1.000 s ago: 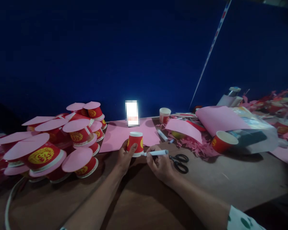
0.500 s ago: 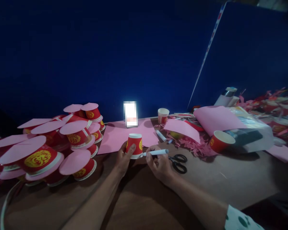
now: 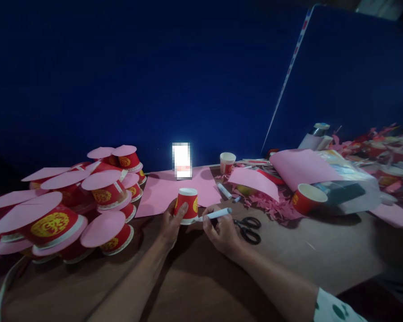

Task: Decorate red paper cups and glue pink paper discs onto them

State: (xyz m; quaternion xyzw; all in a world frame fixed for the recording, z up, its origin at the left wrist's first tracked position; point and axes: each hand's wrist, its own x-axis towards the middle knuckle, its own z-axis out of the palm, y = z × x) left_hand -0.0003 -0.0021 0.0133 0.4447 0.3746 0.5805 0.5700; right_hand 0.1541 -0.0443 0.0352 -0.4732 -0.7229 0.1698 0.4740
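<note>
My left hand [image 3: 172, 226] is closed around a red paper cup [image 3: 186, 203] with a yellow print, thumb on its side. The cup is turned over, its white base up and its rim down. Between the fingers of my right hand [image 3: 220, 230] is a white marker [image 3: 219, 213], held slantwise. Its tip reaches the cup's rim at the lower right; whether it touches, I cannot tell. Black-handled scissors [image 3: 250, 230] lie just right of my right hand, their blades partly hidden behind it.
At left are stacked red cups with pink paper discs [image 3: 102, 180]. Pink sheets [image 3: 161, 197] lie ahead under a bright screen [image 3: 182, 158]. A pen cap [image 3: 224, 191], a white-lined cup [image 3: 227, 162], a red cup [image 3: 309, 199] and pink scraps [image 3: 282, 208] are to the right.
The marker's back end has dipped slightly and come a little left with my right hand. The cup stays in my left hand; the whole view has shifted slightly.
</note>
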